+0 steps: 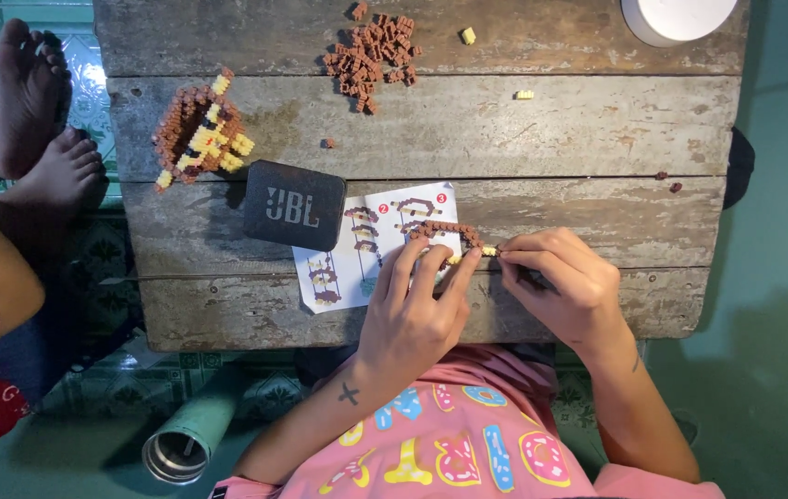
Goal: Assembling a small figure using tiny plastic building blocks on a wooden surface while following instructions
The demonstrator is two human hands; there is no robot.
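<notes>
Near the middle of the frame, my left hand (417, 310) pinches a thin brown block strip (445, 231) with its fingers closed on it. My right hand (560, 282) pinches the strip's yellow end. The strip sits between both hands, over the paper guide (357, 254).

We see a dark speaker (294, 205) on the wooden table (542, 139). Just left of the speaker stands a half-built brick model (200, 132), above and right of it a brown brick pile (371, 51), and below it, on the floor, a green tube (192, 434).
</notes>
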